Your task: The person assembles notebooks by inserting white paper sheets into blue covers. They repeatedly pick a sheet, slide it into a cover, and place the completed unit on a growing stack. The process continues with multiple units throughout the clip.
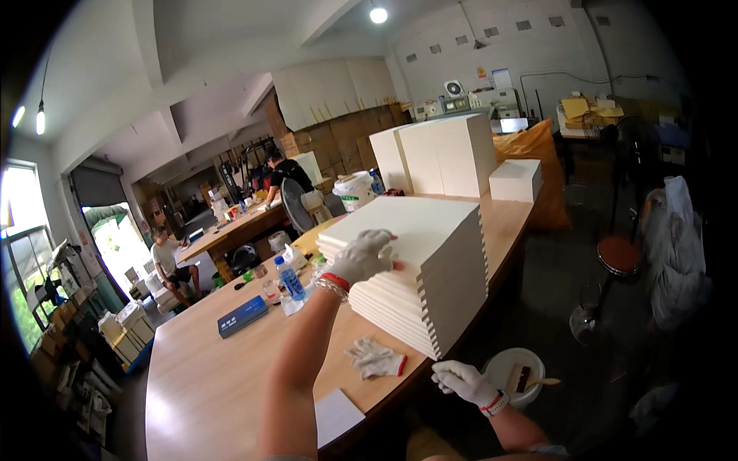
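A tall stack of white, board-like pieces (419, 219) stands on the wooden table (200, 384), its layered edges showing steps along the corner. Across the top of its nearer left part lies my left hand (366, 256), in a white glove with bare fingertips, fingers apart. My right hand (463, 382), also gloved, is closed beside the stack's bottom near corner, just past the table edge. Whether it pinches anything does not show. A loose white glove with a red cuff (375, 359) lies between my arms. Closer to me is a flat white piece (338, 417).
A white bucket (540, 363) with a wooden-handled brush (524, 381) stands below the right edge. A blue box (242, 316) and water bottle (290, 280) sit left. Behind are more white stacks (442, 157) and an orange sack (547, 184). Two people (288, 173) are farther back.
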Available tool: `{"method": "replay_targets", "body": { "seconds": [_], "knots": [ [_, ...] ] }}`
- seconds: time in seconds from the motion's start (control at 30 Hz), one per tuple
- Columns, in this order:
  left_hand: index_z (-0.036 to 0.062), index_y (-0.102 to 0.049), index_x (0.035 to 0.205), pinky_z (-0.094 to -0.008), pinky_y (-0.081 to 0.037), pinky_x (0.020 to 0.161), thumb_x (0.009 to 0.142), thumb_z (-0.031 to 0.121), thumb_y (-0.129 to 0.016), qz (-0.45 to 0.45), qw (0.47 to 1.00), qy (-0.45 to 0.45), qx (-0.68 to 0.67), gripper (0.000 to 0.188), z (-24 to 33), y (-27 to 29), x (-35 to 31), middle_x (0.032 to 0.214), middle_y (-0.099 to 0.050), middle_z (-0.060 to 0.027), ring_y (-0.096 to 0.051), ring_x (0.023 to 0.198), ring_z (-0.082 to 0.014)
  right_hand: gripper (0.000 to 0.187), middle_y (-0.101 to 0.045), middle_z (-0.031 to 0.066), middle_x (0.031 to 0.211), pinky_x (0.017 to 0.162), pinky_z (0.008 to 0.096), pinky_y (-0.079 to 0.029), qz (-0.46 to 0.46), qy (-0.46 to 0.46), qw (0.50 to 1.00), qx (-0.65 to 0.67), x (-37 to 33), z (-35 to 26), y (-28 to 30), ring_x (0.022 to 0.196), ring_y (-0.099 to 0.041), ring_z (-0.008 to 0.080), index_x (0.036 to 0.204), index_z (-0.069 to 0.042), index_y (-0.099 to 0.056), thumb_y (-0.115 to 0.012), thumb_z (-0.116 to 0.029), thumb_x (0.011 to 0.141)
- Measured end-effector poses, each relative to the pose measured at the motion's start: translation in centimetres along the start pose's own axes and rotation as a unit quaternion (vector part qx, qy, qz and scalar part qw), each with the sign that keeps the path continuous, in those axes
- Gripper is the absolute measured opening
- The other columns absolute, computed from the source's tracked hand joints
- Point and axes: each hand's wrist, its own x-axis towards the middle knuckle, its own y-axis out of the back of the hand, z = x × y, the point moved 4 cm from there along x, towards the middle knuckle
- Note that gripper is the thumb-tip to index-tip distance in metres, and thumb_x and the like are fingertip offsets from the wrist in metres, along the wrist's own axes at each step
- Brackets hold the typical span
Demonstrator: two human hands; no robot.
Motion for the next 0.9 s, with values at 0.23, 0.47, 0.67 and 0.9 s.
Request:
{"method": "replay_targets", "body": {
  "seconds": [0.23,0.47,0.67,0.9],
  "knots": [
    [0.0095,-0.065,0.086,-0.0406,-0.051,0.067,0.082,0.042,-0.066,0.055,0.944,-0.144,0.29,0.032,2.4,0.5,0.8,0.095,-0.065,-0.0086,-0.063,0.087,-0.0302,0.024,-0.065,0.0094,0.097,0.069,0.0241,-0.054,0.066,-0.07,0.995,0.015,-1.7,3.5,4.7,0.078,-0.06,0.0096,0.116,0.001,-0.058,-0.053,-0.011,0.096],
    [0.0033,-0.064,0.096,-0.0389,-0.052,0.069,0.092,0.042,-0.052,0.004,0.965,0.206,-0.163,0.041,1.7,-0.1,0.9,0.096,-0.066,-0.011,-0.065,0.086,-0.0275,0.022,-0.066,0.0083,0.091,0.063,0.0244,-0.055,0.046,-0.071,0.995,0.05,-1.4,4.6,2.9,0.072,-0.061,0.0098,0.114,0.001,-0.059,-0.054,-0.01,0.095],
    [-0.006,-0.034,0.127,-0.0375,-0.048,0.098,0.096,0.042,-0.05,0.084,0.549,0.264,-0.789,0.059,-5.0,-7.7,3.7,0.125,-0.05,-0.0216,-0.055,0.113,-0.0286,0.023,-0.064,0.0096,0.094,0.064,0.0261,-0.056,0.0,-0.105,0.994,0.031,-1.6,4.3,1.3,0.074,-0.06,0.0108,0.115,0.001,-0.056,-0.052,-0.01,0.096],
    [0.0003,-0.043,0.12,-0.0341,-0.051,0.094,0.092,0.016,-0.046,0.192,0.411,0.361,-0.815,0.032,-3.1,-7.1,3.4,0.114,-0.054,-0.0194,-0.056,0.111,-0.0287,0.025,-0.065,0.0084,0.093,0.065,0.0265,-0.056,0.008,-0.088,0.995,0.047,-1.8,3.0,1.4,0.073,-0.062,0.0108,0.117,0.0,-0.056,-0.053,-0.012,0.096]
  ]
}}
